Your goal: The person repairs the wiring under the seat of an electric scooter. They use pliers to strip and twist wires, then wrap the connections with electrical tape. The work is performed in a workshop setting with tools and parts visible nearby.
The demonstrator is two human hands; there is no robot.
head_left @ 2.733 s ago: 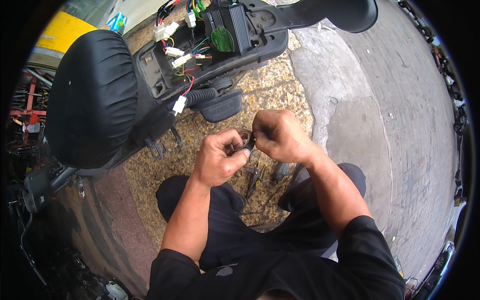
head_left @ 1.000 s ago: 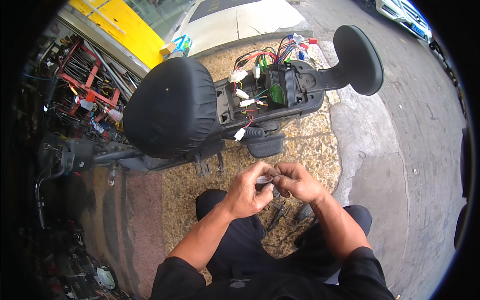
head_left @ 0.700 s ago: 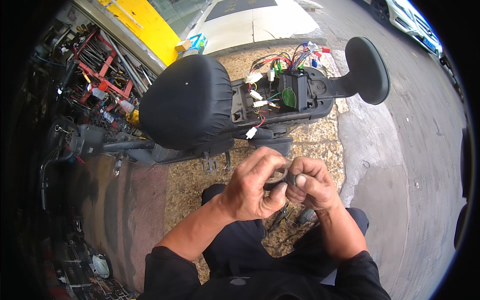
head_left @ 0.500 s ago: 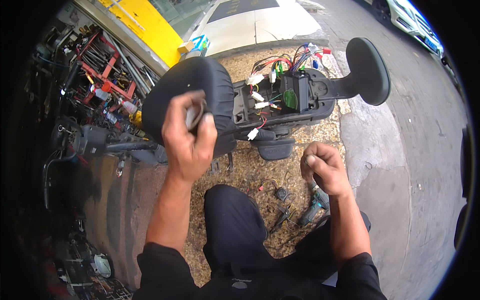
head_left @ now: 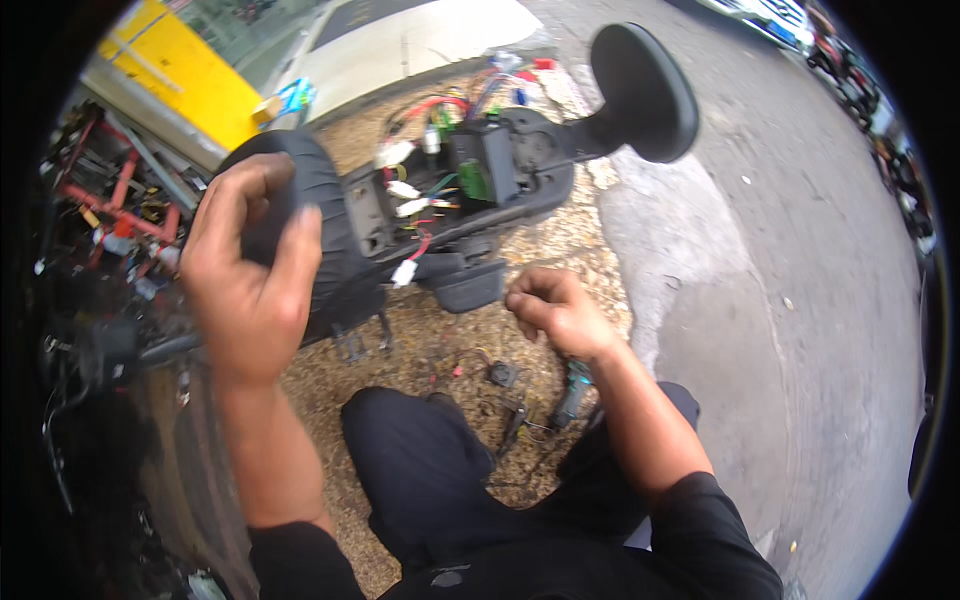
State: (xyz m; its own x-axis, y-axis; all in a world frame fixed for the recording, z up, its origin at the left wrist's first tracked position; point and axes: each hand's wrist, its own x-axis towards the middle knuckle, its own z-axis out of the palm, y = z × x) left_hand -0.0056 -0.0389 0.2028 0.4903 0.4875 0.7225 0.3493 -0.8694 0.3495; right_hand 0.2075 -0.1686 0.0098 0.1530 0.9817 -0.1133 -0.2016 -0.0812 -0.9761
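My left hand (head_left: 245, 280) hovers over the black seat (head_left: 330, 215), its thumb and curled fingers apart with no object visible between them. To the right, my right hand (head_left: 565, 310) is closed in a pinch beside a black footrest-like part (head_left: 470, 287); whatever its fingertips hold, if anything, is hidden. Behind the hands lies the opened body of a small scooter (head_left: 545, 150). Its compartment holds a black box (head_left: 485, 160), loose coloured wires and several white plug connectors (head_left: 404, 272). A black padded rest (head_left: 645, 95) sticks out at its right end.
On the speckled ground near my knees lie a teal-and-black power tool (head_left: 572, 395), a small round black part (head_left: 502, 374) and a dark bracket-like piece (head_left: 514, 425). A red rack (head_left: 125, 185) with tools stands at the left. A white car (head_left: 765, 18) is at the far right.
The view has swung, so the scooter sits further left and higher in the picture. My left thumb and fingers have spread wider. My right hand stays pinched, now closer to the footrest-like part.
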